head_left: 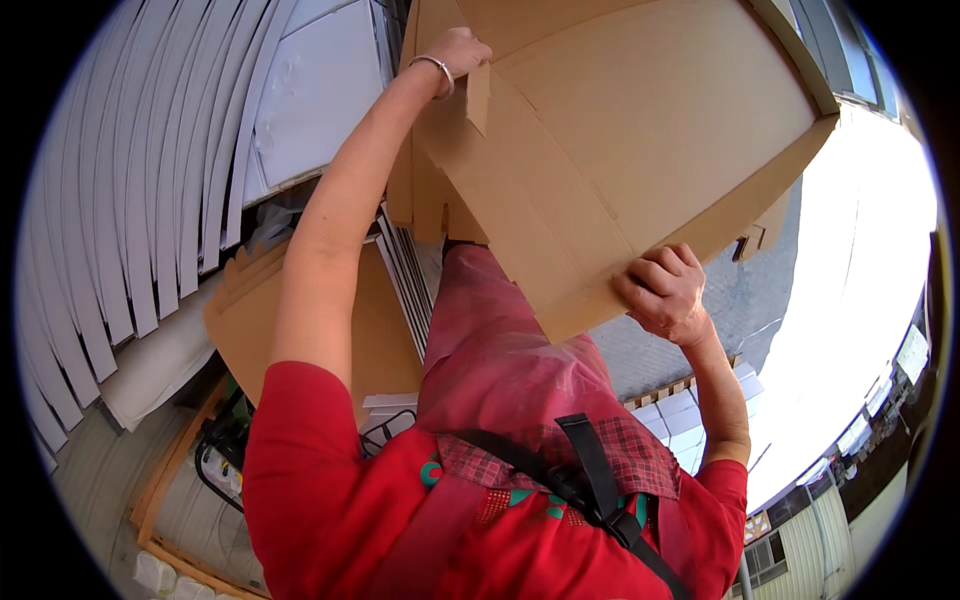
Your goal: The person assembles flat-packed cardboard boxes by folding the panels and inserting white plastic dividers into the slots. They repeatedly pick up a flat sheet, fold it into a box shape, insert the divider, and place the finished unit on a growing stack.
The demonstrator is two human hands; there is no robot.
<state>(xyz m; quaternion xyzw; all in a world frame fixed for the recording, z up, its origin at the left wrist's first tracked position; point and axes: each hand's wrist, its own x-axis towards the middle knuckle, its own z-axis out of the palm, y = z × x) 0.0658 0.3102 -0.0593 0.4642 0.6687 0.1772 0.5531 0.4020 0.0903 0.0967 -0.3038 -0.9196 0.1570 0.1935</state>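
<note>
At upper centre, cardboard (690,120): creases slanted down rightward, above right hand (665,292)
Left hand (457,54): pinched narrow flap (479,100), fingers curled
Right hand: gripped lower edge, fingers folded

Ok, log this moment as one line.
cardboard box: partly folded | left hand: closed at upper-left flap | right hand: gripping lower wall | long white strips: far left

1. Here's the big brown cardboard sheet (680,110), plain-faced, part-folded, filling the upper middle!
2. It's slung aslant, one corner pointing down over the thighs.
3. Straight creases (565,150) run across it, and an edge strip (735,195) angles along the lower right.
4. A narrow tab (478,102) juts out at upper left!
</note>
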